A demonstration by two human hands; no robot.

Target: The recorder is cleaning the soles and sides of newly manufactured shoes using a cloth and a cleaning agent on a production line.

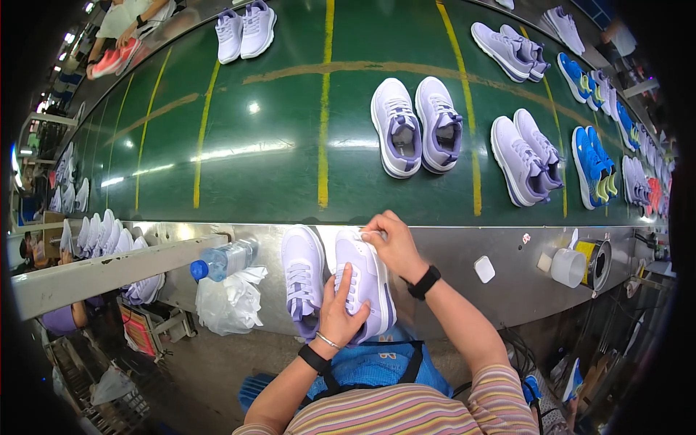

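Note:
A lavender sneaker [366, 279] with white sole is at the metal ledge, toe pointing toward the belt. My left hand [339, 312] grips it across the laces and side. At its toe, my right hand [395, 243] is closed in a pinch; a bit of white shows at the fingertips, too small to name. The matching sneaker [301, 268] rests just left of it, apart from both hands. Between the two toes lies something white and flat [328, 243], partly hidden by the shoes.
Ahead runs a green conveyor belt [275, 174] with yellow lines, carrying pairs of lavender sneakers [397, 130] and blue sneakers [591, 167]. Left are a water bottle [228, 259], a plastic bag [230, 301] and a pale metal bar [116, 275]. Right stand a white square [484, 269], a cup [568, 267] and a can [596, 264].

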